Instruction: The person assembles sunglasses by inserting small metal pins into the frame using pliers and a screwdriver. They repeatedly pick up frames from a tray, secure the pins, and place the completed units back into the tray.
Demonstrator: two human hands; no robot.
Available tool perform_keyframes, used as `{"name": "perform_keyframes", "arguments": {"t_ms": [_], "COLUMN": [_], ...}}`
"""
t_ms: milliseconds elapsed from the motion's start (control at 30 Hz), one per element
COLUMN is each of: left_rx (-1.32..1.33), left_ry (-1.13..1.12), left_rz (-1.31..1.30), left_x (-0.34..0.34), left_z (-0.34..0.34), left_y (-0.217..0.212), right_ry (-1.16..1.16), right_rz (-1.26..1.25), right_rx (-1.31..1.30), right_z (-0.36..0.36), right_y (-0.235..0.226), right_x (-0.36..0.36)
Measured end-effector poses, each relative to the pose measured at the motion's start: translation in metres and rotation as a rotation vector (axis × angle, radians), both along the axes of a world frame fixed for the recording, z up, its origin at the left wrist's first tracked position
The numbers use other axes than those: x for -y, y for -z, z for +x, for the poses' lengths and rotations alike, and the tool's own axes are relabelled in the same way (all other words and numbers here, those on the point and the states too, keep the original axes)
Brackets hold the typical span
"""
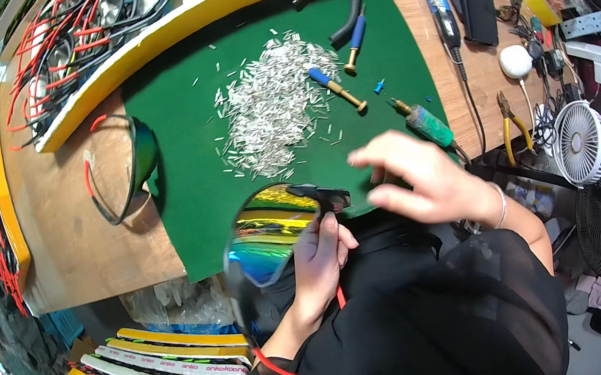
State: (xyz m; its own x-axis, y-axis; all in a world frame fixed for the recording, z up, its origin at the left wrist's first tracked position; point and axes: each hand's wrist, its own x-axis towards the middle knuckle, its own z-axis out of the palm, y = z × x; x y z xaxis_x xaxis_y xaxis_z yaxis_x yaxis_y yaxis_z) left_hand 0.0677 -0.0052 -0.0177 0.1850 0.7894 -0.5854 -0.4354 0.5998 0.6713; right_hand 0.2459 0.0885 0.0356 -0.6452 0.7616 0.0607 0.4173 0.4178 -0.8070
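Note:
My left hand [322,251] grips a pair of sports sunglasses [276,231] with a mirrored rainbow lens and a black frame, held over the near edge of the green mat [186,167]. A red temple tip shows below my wrist. My right hand [418,176] hovers just right of the glasses' hinge, fingers spread and holding nothing. A heap of small white plastic pieces [271,105] lies on the mat beyond my hands. A blue-handled screwdriver [336,88] rests beside the heap.
Another pair of glasses with red temples [118,166] lies on the wooden bench at left. Pliers [510,124], a second blue-handled tool [354,43], a green-handled tool [426,123] and a rotary tool [441,11] lie at right. Small fans [580,140] stand right; boxed stock [164,369] sits below the bench.

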Motion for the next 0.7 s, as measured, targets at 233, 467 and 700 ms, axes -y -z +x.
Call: {"name": "perform_keyframes", "arguments": {"t_ms": [233,467,700], "left_rx": [-0.112,-0.263,-0.115], "left_ry": [0.029,0.112,-0.015], "left_rz": [0.013,0.047,0.094], "left_x": [-0.008,-0.019,-0.032], "left_z": [0.021,0.023,0.012], "left_y": [-0.015,-0.019,-0.02], "right_ry": [0.134,0.289,0.924], "right_rz": [0.202,0.282,0.503], "right_rx": [-0.232,-0.055,0.828], "right_z": [-0.016,0.044,0.197], "right_y": [0.028,0.012,0.066], "right_x": [0.016,0.004,0.045]}}
